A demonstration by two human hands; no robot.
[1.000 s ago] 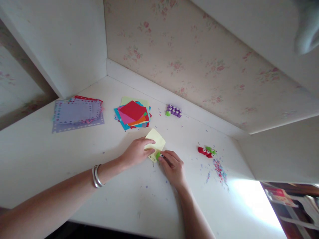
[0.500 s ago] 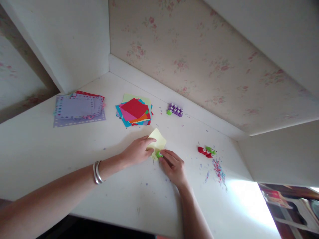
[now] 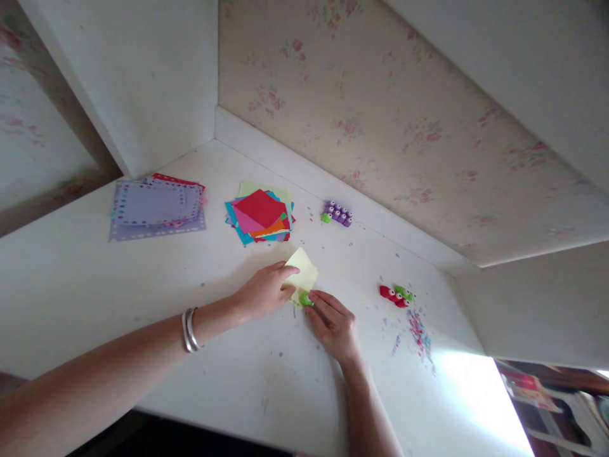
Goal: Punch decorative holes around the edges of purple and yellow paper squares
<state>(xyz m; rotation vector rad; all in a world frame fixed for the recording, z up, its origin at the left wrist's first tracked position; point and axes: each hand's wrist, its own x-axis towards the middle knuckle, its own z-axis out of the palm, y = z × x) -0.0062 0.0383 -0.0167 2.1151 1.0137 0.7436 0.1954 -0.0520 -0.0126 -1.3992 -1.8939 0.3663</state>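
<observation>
Between thumb and fingers, my left hand pinches a pale yellow sheet of paper by its left side. My right hand is closed on a small green craft punch with a white button. The punch sits at the sheet's lower edge, where a few small holes seem to show. My fingers partly cover the punch and the paper's left side.
Punched sheets lie at the left, beside a pile of coloured paper. Purple punches with a green one stand by the wall. Red and green punches lie at the right near paper confetti on the white table.
The camera view has shifted slightly. The green punch sits slightly farther right against the sheet's lower edge, with both hands keeping their holds.
</observation>
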